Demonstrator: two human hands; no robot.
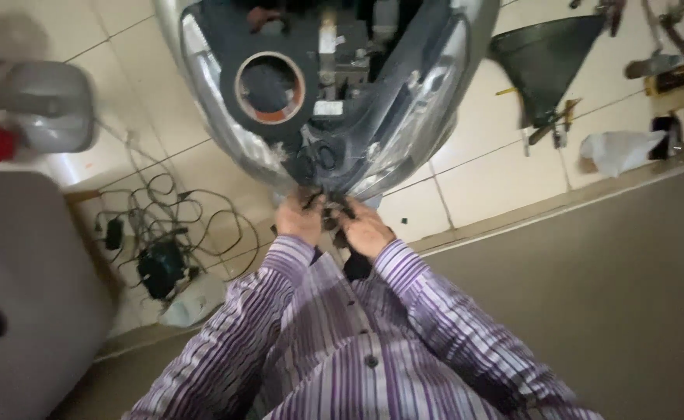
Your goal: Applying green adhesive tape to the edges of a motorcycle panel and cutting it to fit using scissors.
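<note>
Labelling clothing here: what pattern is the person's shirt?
Purple and white stripes on the shirt, clearest in the head view.

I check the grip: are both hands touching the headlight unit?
Touching. The head view shows left hand and right hand gripping the lower tip of the headlight unit.

- tile floor (482, 179), pale, grout lines visible
- cables (163, 222) tangled, left side, black adapter (159, 268) among them
- white bag (618, 150) and small tools (552, 124), right side
- dark triangular panel (544, 58) lying near the tools

A small white rectangular label (328, 108) sits inside the silver scooter front (218, 101).
</note>
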